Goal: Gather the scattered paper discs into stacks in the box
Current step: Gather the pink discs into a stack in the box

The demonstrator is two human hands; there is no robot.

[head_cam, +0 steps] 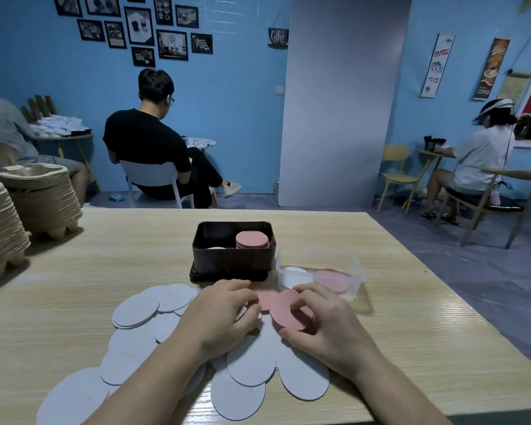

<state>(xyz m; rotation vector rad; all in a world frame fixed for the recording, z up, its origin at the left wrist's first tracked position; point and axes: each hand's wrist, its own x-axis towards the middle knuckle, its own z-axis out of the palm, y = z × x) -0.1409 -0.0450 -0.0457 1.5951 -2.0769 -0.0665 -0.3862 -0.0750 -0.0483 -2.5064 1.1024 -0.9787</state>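
Left fingers (238,297) and right fingers (308,294) grip pink discs (284,312) on wooden table (120,256), blue walls (242,102).

White paper discs (249,363) lay scattered, overlapping, on the bench. A pink stack (252,239) stood upright in the black box (232,259), right side; a few pink discs (288,309) lay just before it.

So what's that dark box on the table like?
The dark box is a rectangular tin with rounded corners, shiny and metal-looking, open at the top. It stands upright on a black base, perhaps its lid, on the wooden table. Inside, a stack of pink discs fills the right side and a lower white pile lies on the left. A clear tub stands just right of it.
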